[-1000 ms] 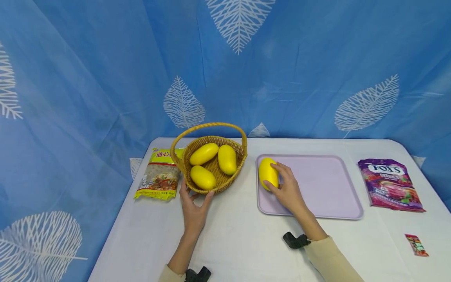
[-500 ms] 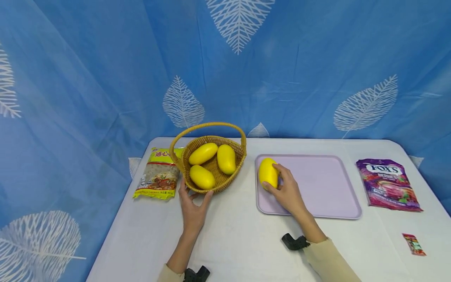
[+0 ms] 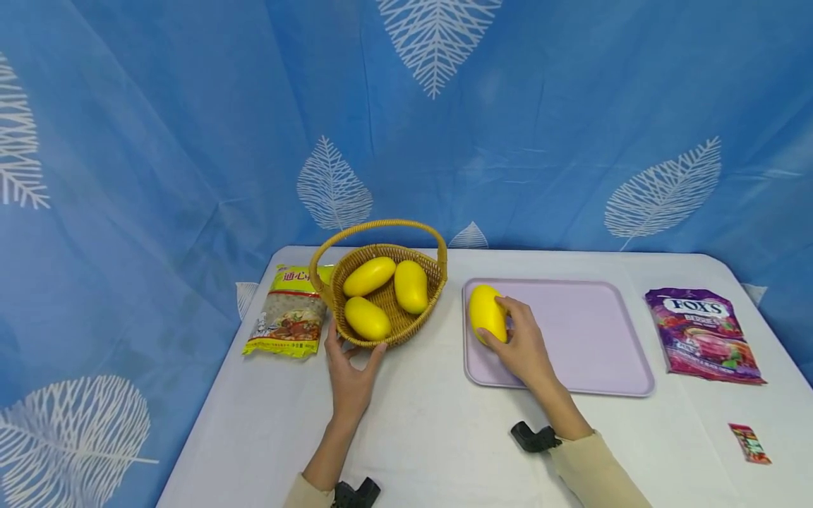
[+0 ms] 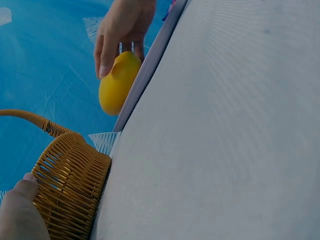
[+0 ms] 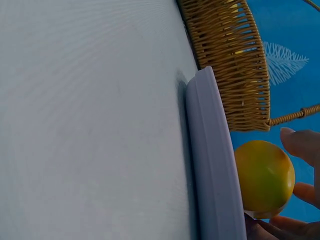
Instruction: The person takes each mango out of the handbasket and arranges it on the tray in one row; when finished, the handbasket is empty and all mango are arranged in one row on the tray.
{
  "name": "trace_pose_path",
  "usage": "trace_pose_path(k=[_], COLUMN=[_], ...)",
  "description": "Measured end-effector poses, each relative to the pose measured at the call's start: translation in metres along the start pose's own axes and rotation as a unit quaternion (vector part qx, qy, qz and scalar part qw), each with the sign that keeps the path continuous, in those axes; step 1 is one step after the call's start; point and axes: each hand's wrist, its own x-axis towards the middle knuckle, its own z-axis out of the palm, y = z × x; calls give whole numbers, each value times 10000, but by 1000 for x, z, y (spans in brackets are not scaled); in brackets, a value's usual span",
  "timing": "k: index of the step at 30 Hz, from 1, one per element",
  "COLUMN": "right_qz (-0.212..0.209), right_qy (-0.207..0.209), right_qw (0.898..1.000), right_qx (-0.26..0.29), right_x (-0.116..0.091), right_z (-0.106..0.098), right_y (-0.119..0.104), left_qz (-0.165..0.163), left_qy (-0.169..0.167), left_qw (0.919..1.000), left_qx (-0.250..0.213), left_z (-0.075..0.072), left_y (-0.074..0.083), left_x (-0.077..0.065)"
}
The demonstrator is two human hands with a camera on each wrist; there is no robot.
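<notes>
My right hand (image 3: 524,346) holds a yellow mango (image 3: 488,315) between thumb and fingers at the left end of a pale lilac tray (image 3: 578,331). In the right wrist view that mango (image 5: 265,177) sits just inside the tray's rim (image 5: 212,160). At the near side of a wicker basket (image 3: 416,328), my left hand (image 3: 352,384) touches the outer wall with thumb and fingers spread. Several of its fingertips are hidden by the basket. Inside lie three yellow mangoes, one at back left (image 3: 370,276), one at right (image 3: 411,287) and one in front (image 3: 368,319).
A bag of dry food (image 3: 288,317) lies left of the basket, partly behind its handle (image 3: 381,224). To the tray's right is a purple candy bag (image 3: 705,335), with a small red wrapped candy (image 3: 750,443) nearer the front. A blue leaf-patterned curtain (image 3: 540,141) hangs behind the table.
The mango and my right hand have shifted very slightly to the right on the tray. My left hand stays at the basket.
</notes>
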Motion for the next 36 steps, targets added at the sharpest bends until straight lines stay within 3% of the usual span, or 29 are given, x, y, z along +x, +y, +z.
trace_pose_path(k=[9,15,19,24,31,36], right_qz=[94,153,127,-256,-882,-1570], right_qy=[-94,-129,87,321,8,-438], right_qw=[9998,9994,9980,9962,9949,9852], right_qx=[-149,-265,-611,-766,-487,-535], right_x=[-2,-4,-5,2,23,39], right_z=[-5,-10,-16,-21,-18,-1], right_y=[-2,-2,-4,-16,-54,-76], left_qz=[-13,-77,-32,12,89,-70], left_qy=[-43,-68,-76,-72,-96,-66], left_qw=[10000,9999,9999,9999,9998,10000], left_qx=[-69,-55,-95,-105,-139,10], left_z=[-6,-6,-6,-6,-7,-3], left_y=[32,35,35,35,35,9], left_x=[-3,-3,-2,-2,-2,-1])
